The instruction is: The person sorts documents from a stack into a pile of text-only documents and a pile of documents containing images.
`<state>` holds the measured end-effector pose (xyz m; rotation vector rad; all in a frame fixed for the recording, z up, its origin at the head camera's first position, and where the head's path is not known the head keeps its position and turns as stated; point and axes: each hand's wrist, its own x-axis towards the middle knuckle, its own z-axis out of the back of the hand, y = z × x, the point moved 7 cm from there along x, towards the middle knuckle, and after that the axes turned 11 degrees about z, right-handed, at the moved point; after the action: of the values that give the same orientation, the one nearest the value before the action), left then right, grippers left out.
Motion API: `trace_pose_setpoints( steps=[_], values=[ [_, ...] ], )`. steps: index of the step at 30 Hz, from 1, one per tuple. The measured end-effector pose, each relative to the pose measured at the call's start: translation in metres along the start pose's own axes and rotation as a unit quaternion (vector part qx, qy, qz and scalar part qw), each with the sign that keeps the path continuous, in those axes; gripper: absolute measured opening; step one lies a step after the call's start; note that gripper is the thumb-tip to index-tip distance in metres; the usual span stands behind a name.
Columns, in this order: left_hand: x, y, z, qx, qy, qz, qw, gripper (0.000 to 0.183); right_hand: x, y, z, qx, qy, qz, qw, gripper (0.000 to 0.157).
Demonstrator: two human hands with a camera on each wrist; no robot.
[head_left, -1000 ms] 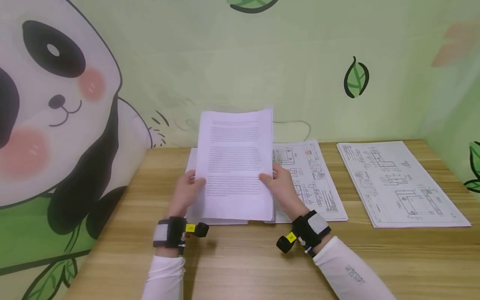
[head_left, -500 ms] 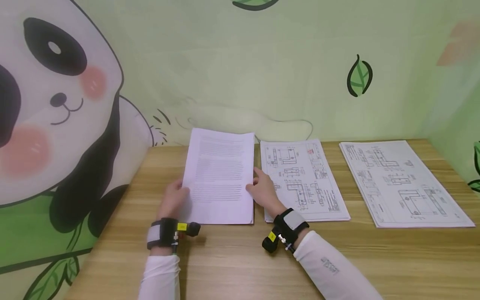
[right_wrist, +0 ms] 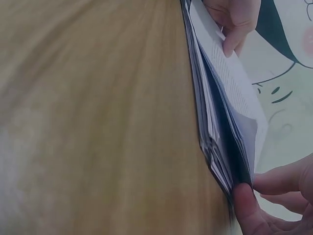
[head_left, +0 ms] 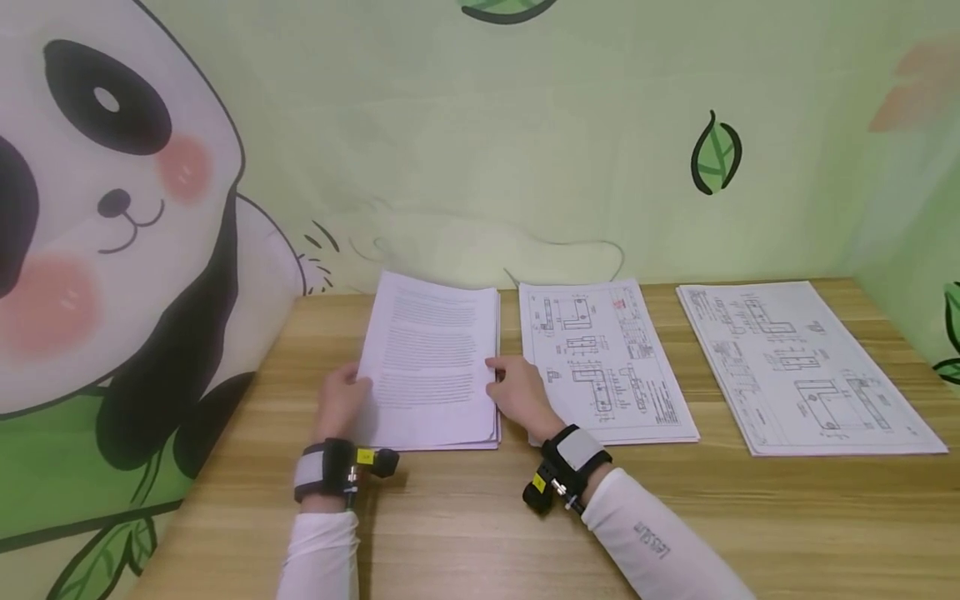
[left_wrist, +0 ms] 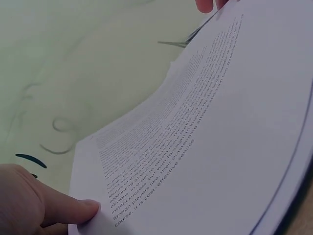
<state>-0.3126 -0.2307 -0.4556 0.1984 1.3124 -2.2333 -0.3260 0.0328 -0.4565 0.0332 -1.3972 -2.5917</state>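
Observation:
A stack of printed text sheets [head_left: 427, 358] is low at the left of the table, its top sheets bowed upward. At its left edge my left hand [head_left: 342, 403] pinches it, thumb [left_wrist: 90, 211] on the printed face. My right hand [head_left: 522, 392] pinches the opposite edge between thumb [right_wrist: 245, 198] and finger. In the right wrist view the edges of the stack [right_wrist: 215, 112] show, with a dark gap between the upper sheets and those below. The far fingers of the left hand [right_wrist: 239, 19] appear at the top of that view.
Right of the text sheets lies a stack of technical drawings [head_left: 600, 367], partly behind my right hand. Another stack of drawings [head_left: 810, 367] lies farther right. The wooden table [head_left: 465, 525] meets a green wall [head_left: 465, 150] printed with a panda and leaves.
Both hands have brought the text sheets down and left from a raised, upright hold to low at the table's left. The drawing stacks have stayed put.

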Motion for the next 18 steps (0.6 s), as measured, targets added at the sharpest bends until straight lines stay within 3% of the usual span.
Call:
trace_pose_setpoints(
  steps=[9, 14, 18],
  values=[
    [0.002, 0.004, 0.008, -0.02, -0.025, 0.0, 0.9995, 0.046, 0.0, 0.001, -0.002, -0.018, 0.017, 0.019, 1.0, 0.042],
    [0.0, 0.005, 0.012, -0.012, -0.032, -0.002, 0.9994, 0.043, -0.002, 0.001, -0.001, -0.002, 0.036, 0.019, 0.999, 0.041],
    [-0.002, 0.006, 0.014, -0.006, -0.029, 0.018, 0.9994, 0.043, -0.005, 0.004, 0.004, 0.003, 0.05, 0.028, 0.998, 0.041]
  ],
)
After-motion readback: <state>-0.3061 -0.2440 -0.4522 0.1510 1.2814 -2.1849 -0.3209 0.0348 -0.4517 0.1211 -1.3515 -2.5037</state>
